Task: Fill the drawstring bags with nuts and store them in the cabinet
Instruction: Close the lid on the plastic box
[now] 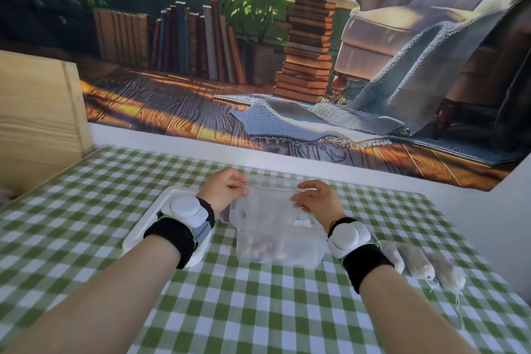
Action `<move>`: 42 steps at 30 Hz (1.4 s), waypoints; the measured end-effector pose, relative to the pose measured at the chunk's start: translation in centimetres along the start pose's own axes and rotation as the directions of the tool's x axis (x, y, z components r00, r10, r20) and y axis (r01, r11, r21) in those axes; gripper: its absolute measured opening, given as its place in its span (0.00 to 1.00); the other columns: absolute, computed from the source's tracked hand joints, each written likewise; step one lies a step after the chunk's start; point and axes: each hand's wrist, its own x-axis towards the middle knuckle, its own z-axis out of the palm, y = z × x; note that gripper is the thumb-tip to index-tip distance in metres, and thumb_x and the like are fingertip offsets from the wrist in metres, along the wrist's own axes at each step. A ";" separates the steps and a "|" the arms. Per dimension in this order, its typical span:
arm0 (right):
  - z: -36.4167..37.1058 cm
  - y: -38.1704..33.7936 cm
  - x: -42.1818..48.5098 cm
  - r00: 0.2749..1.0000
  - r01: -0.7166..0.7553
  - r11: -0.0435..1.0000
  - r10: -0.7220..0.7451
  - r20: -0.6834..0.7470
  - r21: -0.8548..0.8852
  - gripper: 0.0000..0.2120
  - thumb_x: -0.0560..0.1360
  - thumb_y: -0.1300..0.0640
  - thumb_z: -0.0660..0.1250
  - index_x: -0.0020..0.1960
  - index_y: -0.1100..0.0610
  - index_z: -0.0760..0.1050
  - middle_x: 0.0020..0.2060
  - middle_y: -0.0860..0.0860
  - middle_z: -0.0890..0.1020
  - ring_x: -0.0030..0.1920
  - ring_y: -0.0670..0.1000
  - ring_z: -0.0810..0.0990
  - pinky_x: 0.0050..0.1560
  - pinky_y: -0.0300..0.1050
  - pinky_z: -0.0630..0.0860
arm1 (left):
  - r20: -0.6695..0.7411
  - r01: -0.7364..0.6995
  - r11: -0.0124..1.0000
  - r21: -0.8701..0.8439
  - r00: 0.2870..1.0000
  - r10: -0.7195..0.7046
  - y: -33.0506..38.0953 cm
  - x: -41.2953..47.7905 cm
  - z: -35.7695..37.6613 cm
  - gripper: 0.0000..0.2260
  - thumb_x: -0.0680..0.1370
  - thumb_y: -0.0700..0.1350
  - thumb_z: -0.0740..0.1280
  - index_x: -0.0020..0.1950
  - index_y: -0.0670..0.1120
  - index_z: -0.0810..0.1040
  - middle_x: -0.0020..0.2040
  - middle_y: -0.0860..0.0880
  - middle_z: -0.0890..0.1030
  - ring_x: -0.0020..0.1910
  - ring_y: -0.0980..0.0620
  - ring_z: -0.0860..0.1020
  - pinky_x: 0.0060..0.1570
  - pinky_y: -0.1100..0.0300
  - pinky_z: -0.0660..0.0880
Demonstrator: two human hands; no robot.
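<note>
Drawstring bag (270,210), sheer and limp, hangs at frame centre over the clear nut tub (278,250) on the table (258,310). Your left hand (224,190) and right hand (316,198) each pinch its mouth. It looks light and floppy, so hold it by the corded hem, not the mesh.

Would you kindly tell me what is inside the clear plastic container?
Brownish nuts lie along the bottom of the container, blurred through its wall. The sheer bag, pinched by the left hand and right hand, covers the upper part, so the rest is hidden.
</note>
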 end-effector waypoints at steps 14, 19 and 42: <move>0.2 1.0 1.0 1.000 -0.029 0.989 0.028 -0.011 -0.146 0.06 0.75 0.62 0.66 0.43 0.63 0.80 0.33 0.53 0.81 0.33 0.48 0.78 0.39 0.38 0.76 | -0.005 0.053 0.997 -0.052 0.999 -0.053 0.3 0.1 -0.3 0.07 0.73 0.38 0.73 0.45 0.49 0.79 0.43 0.53 0.81 0.44 0.57 0.79 0.47 0.68 0.72; 0.0 1.1 1.0 1.000 -0.020 0.987 0.019 -0.006 -0.162 0.06 0.74 0.62 0.67 0.40 0.62 0.80 0.32 0.53 0.81 0.31 0.47 0.76 0.38 0.37 0.75 | -0.006 0.066 0.998 -0.020 0.998 -0.066 0.3 0.3 -0.1 0.06 0.73 0.39 0.73 0.47 0.47 0.80 0.43 0.53 0.81 0.45 0.56 0.79 0.44 0.70 0.71; 0.2 0.4 0.3 0.998 0.039 0.983 -0.029 0.059 -0.182 0.07 0.77 0.61 0.62 0.41 0.58 0.75 0.33 0.49 0.79 0.33 0.46 0.76 0.36 0.36 0.73 | 0.171 -0.212 0.798 0.564 0.976 0.138 4.7 1.5 5.8 0.14 0.78 0.54 0.65 0.60 0.50 0.76 0.57 0.52 0.79 0.59 0.50 0.75 0.61 0.54 0.67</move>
